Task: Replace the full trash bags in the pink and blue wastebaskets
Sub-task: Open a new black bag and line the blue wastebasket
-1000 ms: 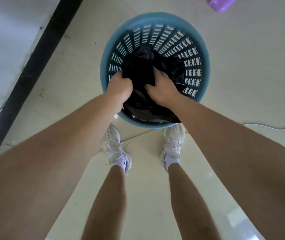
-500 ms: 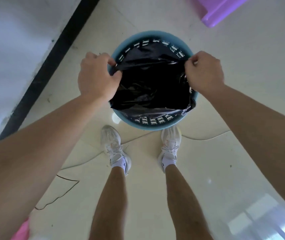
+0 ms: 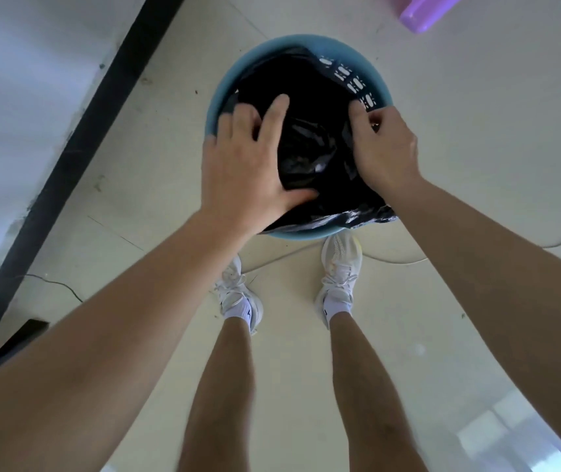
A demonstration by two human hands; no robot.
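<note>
A black trash bag [image 3: 309, 107] is seen lining the blue wastebasket [image 3: 224, 93], which stands on the floor just ahead of the person's white shoes [image 3: 340, 267]. The bag's edge is draped over the near rim, while part of the slotted far-right wall is left uncovered. The left hand [image 3: 245, 165] is laid over the left side of the opening with its fingers [image 3: 274, 120] spread loosely and pressed onto the plastic; nothing is pinched by it. The right hand [image 3: 386, 148] is curled at the right rim, where a fold of the bag is gripped between its bent fingers. The basket is set on pale, scuffed tiled floor [image 3: 476, 165]. A dark baseboard strip [image 3: 78, 148] runs along the white wall at left. A purple plastic object [image 3: 425, 11] is partly visible at the top right, well apart from the basket.
</note>
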